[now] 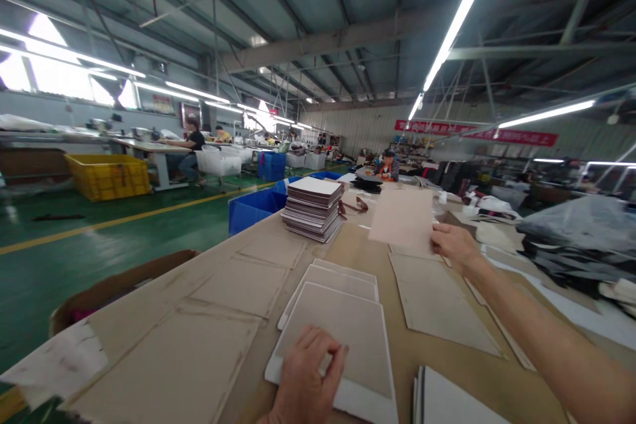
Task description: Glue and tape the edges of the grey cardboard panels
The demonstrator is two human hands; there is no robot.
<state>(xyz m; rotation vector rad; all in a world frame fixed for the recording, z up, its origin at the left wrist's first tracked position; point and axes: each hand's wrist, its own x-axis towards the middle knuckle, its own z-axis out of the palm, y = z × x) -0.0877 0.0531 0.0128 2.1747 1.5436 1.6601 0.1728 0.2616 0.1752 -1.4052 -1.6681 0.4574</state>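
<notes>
My right hand (453, 244) is shut on the right edge of a pale pinkish-beige sheet (401, 217). The sheet is lifted over the far part of the table, above a grey-beige panel (440, 301). My left hand (309, 371) hovers over or rests on a grey panel with a white border (348, 324); I cannot tell whether it touches. Its fingers are curled and the thumb and index tips meet in a pinch. Anything between them is too small to make out. Two similar panels (342, 273) show from under that one, overlapping.
A tall stack of boards (313, 209) stands at the table's left edge, beside a blue bin (256, 209). Flat panels (173, 358) lie along the left side. White boards (454, 401) sit at the near right, clear plastic (581, 228) beyond. Another person (387, 165) works at the far end.
</notes>
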